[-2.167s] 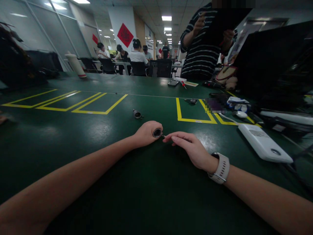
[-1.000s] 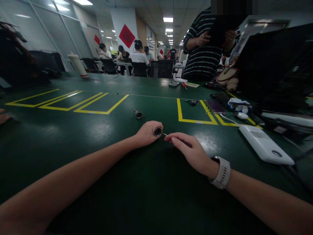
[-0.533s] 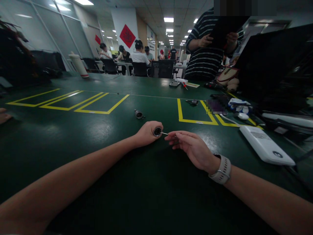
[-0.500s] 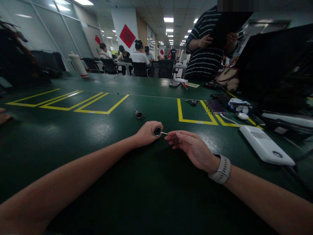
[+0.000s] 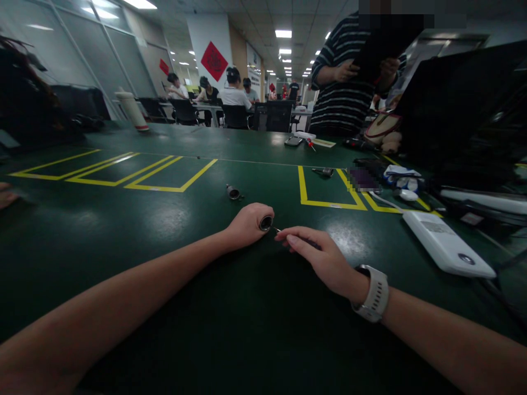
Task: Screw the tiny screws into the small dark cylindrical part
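Note:
My left hand (image 5: 248, 224) is closed around a dark cylindrical part; its round, metal-rimmed opening (image 5: 265, 223) faces me, and the rest is hidden in the fist. My right hand (image 5: 315, 249) pinches a thin tool with a metal shaft (image 5: 278, 230). A dark length of it, perhaps the handle, shows against the palm. The tip sits just outside the opening, to its lower right. Beyond my left hand, a similar cup-shaped dark part (image 5: 233, 192) lies on the table with tiny pieces beside it.
On the green table (image 5: 185, 340), yellow tape outlines (image 5: 156, 188) mark areas; another dark part (image 5: 325, 172) lies within the right one. A white power bank (image 5: 448, 244) with cables lies at right. Across the table stands a person in a striped shirt (image 5: 341, 99). Another hand (image 5: 7, 196) shows far left.
The shaft has come out of the round opening, and my right hand has drawn its fingers together and turned a little. The left fist has shifted only slightly.

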Motion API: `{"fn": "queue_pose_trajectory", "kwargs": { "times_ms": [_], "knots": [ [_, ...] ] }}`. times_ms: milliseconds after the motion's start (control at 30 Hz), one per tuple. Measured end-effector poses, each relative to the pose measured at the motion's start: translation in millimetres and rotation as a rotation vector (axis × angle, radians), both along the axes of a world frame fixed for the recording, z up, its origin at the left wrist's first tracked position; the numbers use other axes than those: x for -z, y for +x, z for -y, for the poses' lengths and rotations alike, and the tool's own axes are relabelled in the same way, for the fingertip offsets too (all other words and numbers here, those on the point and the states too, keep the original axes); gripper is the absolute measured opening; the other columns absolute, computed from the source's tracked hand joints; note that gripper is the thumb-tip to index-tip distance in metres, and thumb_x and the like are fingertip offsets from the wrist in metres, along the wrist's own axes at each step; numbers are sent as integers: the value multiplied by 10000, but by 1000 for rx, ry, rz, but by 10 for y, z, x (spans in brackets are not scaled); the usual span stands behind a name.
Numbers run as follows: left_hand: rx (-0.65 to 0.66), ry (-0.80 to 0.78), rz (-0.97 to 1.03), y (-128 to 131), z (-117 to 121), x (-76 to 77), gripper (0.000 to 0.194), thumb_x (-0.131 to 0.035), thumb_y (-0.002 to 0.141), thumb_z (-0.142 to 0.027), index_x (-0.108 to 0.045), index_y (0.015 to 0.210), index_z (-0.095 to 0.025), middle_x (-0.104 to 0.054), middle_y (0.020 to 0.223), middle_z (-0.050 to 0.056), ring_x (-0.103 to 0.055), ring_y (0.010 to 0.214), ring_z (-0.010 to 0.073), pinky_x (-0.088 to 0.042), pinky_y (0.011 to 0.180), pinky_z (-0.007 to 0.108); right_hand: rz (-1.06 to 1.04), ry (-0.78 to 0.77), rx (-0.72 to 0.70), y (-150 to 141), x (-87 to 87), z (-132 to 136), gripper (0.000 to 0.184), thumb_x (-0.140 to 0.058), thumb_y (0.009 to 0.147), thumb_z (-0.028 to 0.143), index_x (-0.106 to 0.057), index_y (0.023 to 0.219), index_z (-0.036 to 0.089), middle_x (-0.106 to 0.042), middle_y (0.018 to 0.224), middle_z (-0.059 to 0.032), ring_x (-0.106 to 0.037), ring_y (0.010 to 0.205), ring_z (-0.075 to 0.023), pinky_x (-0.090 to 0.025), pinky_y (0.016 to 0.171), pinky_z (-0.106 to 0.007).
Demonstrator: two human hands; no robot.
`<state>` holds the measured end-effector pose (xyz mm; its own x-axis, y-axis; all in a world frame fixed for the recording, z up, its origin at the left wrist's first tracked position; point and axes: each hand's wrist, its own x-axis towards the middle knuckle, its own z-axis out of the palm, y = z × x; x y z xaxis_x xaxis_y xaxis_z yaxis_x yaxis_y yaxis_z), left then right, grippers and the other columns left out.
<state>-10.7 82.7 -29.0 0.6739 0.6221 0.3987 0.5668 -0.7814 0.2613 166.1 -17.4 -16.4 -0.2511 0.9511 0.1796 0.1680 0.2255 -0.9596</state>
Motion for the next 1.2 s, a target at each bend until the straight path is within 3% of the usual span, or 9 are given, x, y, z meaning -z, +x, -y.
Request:
{"fn": "queue_pose_trajectory", "kwargs": {
  "times_ms": [133, 233, 367, 600, 700, 967, 1067, 1200],
  "knots": [
    [23, -60, 74, -12, -2, 4, 58, -543, 707, -123, -511, 677, -161, -523, 644, -22, -508, 613, 118, -398, 602, 241, -316, -245, -34, 57, 23, -70, 208, -512, 833, 278, -677, 922, 188, -673, 966, -68, -590, 856, -176, -449, 734, -333],
    [30, -99, 120, -14, -9, 12, 55, -550, 714, -147, -512, 677, -161, -514, 637, -32, -500, 592, 107, -387, 576, 229, -430, -337, -49, 73, 25, -97, 217, -512, 830, 289, -670, 927, 177, -671, 989, -81, -591, 843, -172, -446, 726, -329],
    [33, -93, 123, -13, -17, 19, 53, -545, 720, -159, -513, 678, -160, -519, 641, -30, -508, 595, 109, -388, 574, 231, -347, -230, -22, 40, 29, -67, 210, -511, 842, 299, -665, 940, 195, -667, 992, -65, -587, 860, -170, -452, 726, -322],
    [-6, -3, 17, 7, -13, 8, 65, -534, 682, -104, -516, 657, -161, -545, 648, -2, -521, 635, 143, -407, 618, 265, 119, 127, 26, -26, -21, 46, 210, -496, 860, 260, -666, 980, 229, -656, 975, -42, -586, 919, -182, -440, 827, -354],
    [3, 6, -1, 9, -9, 1, 70, -539, 668, -96, -516, 656, -161, -543, 649, 1, -519, 644, 147, -406, 624, 267, 106, 85, 0, -13, -18, 34, 202, -511, 850, 260, -671, 966, 219, -664, 969, -47, -589, 903, -185, -441, 805, -355],
    [36, -96, 111, -20, -16, 20, 43, -540, 715, -152, -512, 683, -160, -517, 645, -26, -503, 601, 114, -394, 590, 239, -417, -332, -60, 85, 24, -90, 205, -516, 828, 270, -669, 932, 184, -673, 985, -72, -587, 830, -160, -439, 726, -320],
    [28, -106, 118, -18, -23, 29, 49, -547, 718, -167, -511, 685, -161, -521, 652, -26, -509, 604, 114, -392, 579, 234, -410, -313, -37, 80, 29, -83, 202, -521, 827, 281, -666, 936, 192, -669, 998, -71, -583, 832, -164, -440, 717, -322],
    [-6, -49, 52, -4, -20, 19, 46, -528, 722, -148, -514, 680, -161, -541, 657, -12, -524, 629, 130, -403, 604, 250, -196, -122, 11, 40, 18, -32, 214, -510, 848, 300, -659, 978, 219, -659, 1001, -54, -580, 880, -177, -453, 747, -338]
  ]
}}
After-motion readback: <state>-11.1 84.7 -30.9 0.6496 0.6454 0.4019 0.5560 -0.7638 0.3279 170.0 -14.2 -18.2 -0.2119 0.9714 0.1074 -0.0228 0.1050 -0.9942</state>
